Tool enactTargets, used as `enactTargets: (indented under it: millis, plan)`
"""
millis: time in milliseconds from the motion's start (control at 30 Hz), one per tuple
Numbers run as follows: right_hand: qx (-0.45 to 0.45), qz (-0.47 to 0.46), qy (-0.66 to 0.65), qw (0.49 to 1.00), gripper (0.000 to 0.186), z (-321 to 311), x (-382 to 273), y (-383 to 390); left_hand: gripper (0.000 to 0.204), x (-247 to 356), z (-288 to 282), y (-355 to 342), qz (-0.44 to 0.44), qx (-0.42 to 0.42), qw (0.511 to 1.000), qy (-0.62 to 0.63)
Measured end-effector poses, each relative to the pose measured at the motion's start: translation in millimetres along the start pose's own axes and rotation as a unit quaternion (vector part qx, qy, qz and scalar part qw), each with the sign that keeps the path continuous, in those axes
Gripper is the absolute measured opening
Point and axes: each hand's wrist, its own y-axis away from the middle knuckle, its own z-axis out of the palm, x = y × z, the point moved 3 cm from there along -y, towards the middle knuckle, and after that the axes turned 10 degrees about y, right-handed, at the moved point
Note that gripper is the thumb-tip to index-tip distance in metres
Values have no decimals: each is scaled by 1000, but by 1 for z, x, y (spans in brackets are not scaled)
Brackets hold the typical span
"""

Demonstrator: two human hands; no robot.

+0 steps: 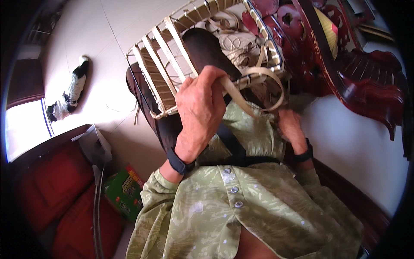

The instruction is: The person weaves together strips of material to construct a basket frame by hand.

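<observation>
A rectangular frame (155,113) with dark metal edges rests across my lap, tilted away from me. Pale flat strips (162,52) run across its left part, and its sides are wrapped with the same material. My left hand (199,101) is closed in a pinch at the near side of the frame, gripping a beige flat strip (236,96). From there the strip curls into a large loop on the right. My right hand (291,126) is low beside that loop. Its fingers are blurred and partly hidden, so whether it holds the strip is unclear.
Loose strips and cord (235,47) lie beyond my knee. Carved dark-red wooden furniture (345,88) stands close on the right. A black-and-white cat (74,91) lies on the tiled floor at the left. Red cushions (51,185) and a green box (124,194) are at the lower left.
</observation>
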Motion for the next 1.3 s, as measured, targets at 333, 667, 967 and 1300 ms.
enactTargets:
  millis: [333, 667, 967, 1300]
  plan:
    - [319, -55, -311, 894, 8, -166, -101, 4, 19, 3, 2, 2, 19, 13, 1000, -17]
    - [155, -37, -340, 927, 28, -130, -112, 5, 17, -2, 5, 3, -2, 17, 1000, 24]
    - [164, -125, -374, 904, 17, -139, -134, -11, 16, -1, 2, 3, 2, 15, 1000, -12]
    - [-203, 84, 30, 975, 23, 97, 56, -32, 18, -1, 4, -3, -5, 8, 1000, 23]
